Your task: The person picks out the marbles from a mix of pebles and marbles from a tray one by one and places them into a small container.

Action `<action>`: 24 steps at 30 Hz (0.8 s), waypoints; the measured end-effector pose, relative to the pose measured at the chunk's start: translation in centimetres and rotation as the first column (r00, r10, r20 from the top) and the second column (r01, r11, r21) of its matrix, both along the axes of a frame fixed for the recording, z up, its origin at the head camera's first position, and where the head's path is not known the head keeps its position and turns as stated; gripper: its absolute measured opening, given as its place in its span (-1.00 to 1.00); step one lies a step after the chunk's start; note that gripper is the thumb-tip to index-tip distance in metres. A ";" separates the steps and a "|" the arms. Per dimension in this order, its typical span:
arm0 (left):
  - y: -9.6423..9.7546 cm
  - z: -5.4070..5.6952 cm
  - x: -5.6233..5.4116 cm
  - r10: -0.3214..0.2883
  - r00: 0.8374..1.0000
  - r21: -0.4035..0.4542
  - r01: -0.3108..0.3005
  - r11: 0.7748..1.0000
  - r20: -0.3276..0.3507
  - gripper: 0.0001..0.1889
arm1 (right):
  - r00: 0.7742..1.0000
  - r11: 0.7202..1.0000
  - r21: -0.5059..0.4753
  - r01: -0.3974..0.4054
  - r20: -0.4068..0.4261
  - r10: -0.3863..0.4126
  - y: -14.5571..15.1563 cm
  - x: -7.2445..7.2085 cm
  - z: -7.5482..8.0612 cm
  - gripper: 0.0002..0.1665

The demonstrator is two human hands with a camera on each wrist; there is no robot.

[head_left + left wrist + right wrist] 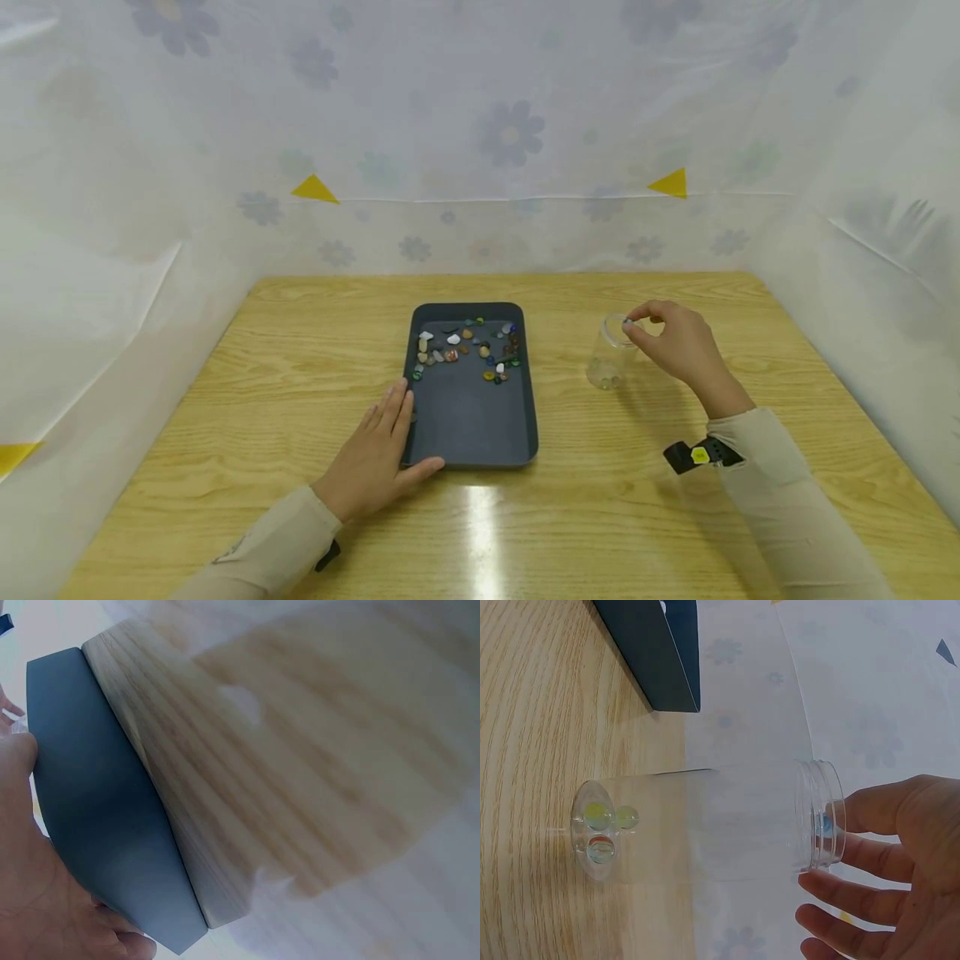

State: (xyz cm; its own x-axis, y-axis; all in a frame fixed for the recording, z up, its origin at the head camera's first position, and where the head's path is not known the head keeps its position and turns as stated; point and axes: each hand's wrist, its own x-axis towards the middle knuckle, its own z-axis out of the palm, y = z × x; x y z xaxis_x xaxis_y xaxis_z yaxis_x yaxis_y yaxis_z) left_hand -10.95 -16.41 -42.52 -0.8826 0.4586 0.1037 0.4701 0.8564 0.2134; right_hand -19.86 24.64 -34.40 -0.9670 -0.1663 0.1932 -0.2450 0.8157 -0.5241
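Note:
A clear jar [735, 825] stands upright on the table, to the right of the tray, with a few glass marbles [598, 817] at its bottom. At the jar's mouth my right hand [678, 343] pinches a blue marble [827, 823] between thumb and index finger; its other fingers spread beside the rim. The dark grey tray [472, 425] holds several pebbles and glass marbles in its far half. My left hand [378, 454] rests on the tray's near left corner, fingers straight along the left rim and thumb at the near edge.
The wooden table [300, 367] runs back to a flowered white sheet [480, 233], with white sheets on both sides too. Yellow triangles [670, 183] mark the back sheet. A black wrist strap with a yellow badge [700, 455] sits at the right sleeve.

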 end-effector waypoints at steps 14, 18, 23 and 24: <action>0.1 0.1 0.1 0.003 1.000 0.008 -0.003 1.000 -0.002 0.01 | 1.000 1.000 -0.010 0.005 -0.010 -0.006 0.1 0.0 -0.2 -0.62; 0.1 0.1 0.1 0.004 1.000 0.009 -0.004 1.000 0.003 0.01 | 1.000 1.000 -0.011 0.010 -0.002 -0.010 0.1 0.0 -0.2 -0.60; 0.0 -0.1 0.0 -0.001 1.000 0.010 0.001 1.000 -0.009 0.01 | 1.000 1.000 -0.014 0.019 0.000 -0.019 0.1 0.0 -0.2 -0.61; 0.0 -0.1 0.0 -0.002 1.000 0.009 0.002 1.000 -0.011 0.00 | 1.000 1.000 -0.014 0.020 -0.001 -0.020 0.1 0.0 -0.2 -0.61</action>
